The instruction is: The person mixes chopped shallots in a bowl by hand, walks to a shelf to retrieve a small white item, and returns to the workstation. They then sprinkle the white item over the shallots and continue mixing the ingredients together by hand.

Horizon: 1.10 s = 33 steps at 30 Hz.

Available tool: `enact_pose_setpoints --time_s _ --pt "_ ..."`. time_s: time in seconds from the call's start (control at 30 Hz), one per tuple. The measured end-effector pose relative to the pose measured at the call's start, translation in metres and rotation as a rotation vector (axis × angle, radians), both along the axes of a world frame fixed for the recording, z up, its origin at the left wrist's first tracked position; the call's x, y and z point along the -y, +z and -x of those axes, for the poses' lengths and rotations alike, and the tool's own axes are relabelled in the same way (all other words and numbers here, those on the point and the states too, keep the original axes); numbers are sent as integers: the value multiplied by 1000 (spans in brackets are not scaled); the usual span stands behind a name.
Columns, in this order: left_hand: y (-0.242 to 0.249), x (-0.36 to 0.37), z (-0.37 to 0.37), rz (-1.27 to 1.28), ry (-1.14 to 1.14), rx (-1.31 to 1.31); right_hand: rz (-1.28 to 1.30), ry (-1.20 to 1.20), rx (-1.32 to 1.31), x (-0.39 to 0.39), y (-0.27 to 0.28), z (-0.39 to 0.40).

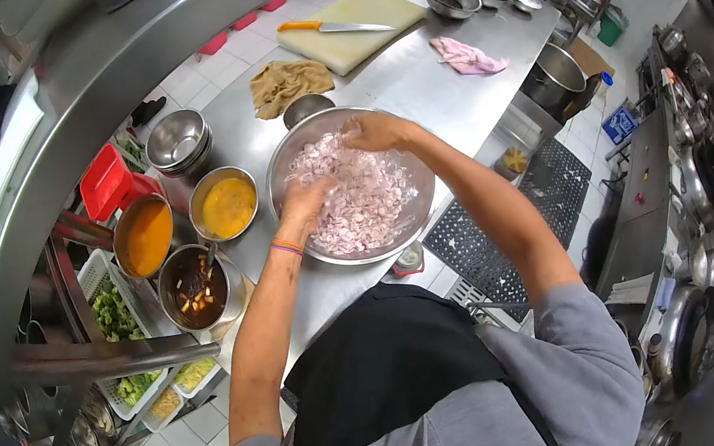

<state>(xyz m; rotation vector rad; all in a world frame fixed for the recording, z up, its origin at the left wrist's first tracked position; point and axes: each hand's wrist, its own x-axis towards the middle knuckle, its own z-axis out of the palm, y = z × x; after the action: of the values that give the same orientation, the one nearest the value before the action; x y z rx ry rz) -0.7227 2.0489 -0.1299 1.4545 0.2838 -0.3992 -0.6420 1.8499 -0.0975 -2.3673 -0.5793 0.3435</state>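
A wide steel mixing bowl (pixel 425 203) stands on the steel table, holding a heap of pale pink chopped pieces (pixel 366 207) that look like raw meat. At the bowl's left side, my left hand (pixel 307 205) is closed with its fingers curled into the pieces; an orange band circles that wrist. Across from it, my right hand (pixel 376 132) reaches over the far rim side, fingers bent down and closed around some of the same pieces. Fingertips of both hands are partly hidden in the heap. A small steel bowl (pixel 308 107) sits just behind the mixing bowl.
Left of the bowl stand pots of orange liquid (pixel 145 238), yellow liquid (pixel 225 205) and dark sauce (pixel 192 286), plus stacked bowls (pixel 178 139). Farther back lie a brown cloth (pixel 290 84), a cutting board (pixel 381 18) with a knife (pixel 354 27), and a pink cloth (pixel 468 54).
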Motion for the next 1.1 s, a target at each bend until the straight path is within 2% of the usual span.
enact_pose_setpoints --time_s 0.03,0.07,0.17,0.23,0.3,0.4,0.43,0.47,0.5,0.53,0.6,0.7,0.73,0.83,0.87,0.97,1.0,1.07,1.1 --pt "3 -3 0 102 111 -146 55 -34 1 -1 -3 -12" --pt "-45 -15 -19 140 179 -254 116 -27 -26 -4 -7 -25" --pt "-30 -4 -19 282 272 -433 128 -31 60 -20 -57 -45" --pt "-33 -4 -27 388 218 -440 99 -88 -38 -38 -93 -50" --pt "-57 -8 -43 510 186 -471 8 -229 -418 -61 -78 -31" --pt "-63 -2 -46 530 154 -425 39 -240 -547 -68 -75 -31" --pt "-65 -2 -45 529 157 -411 -47 -188 -549 -66 -79 -35" --pt "-101 -9 -59 631 134 -372 -130 -137 -551 -58 -85 -41" --pt "-95 -8 -60 622 142 -315 -214 -88 -561 -51 -90 -44" --pt "-87 -3 -55 612 149 -268 -273 -152 -617 -47 -66 -31" --pt "-77 3 -47 597 155 -158 -335 -99 -603 -32 -32 -18" --pt "-23 9 -16 325 -92 94 -349 186 -523 -3 -16 -30" --pt "-11 6 -12 222 -189 37 -346 142 -550 7 -12 -28" --pt "-8 2 -3 -194 -45 203 -42 30 -237 27 1 -13" --pt "-6 -6 -4 -33 -40 128 89 -5 -232 33 10 -4" --pt "5 -12 -2 58 50 -465 272 -83 -468 42 -4 11" --pt "-32 -17 -11 254 -6 -554 157 -126 -610 38 -3 23" --pt "-30 1 -5 245 -88 -490 -78 -207 -885 23 1 53" --pt "-28 9 -4 239 -130 -454 -185 -203 -855 18 -28 52"
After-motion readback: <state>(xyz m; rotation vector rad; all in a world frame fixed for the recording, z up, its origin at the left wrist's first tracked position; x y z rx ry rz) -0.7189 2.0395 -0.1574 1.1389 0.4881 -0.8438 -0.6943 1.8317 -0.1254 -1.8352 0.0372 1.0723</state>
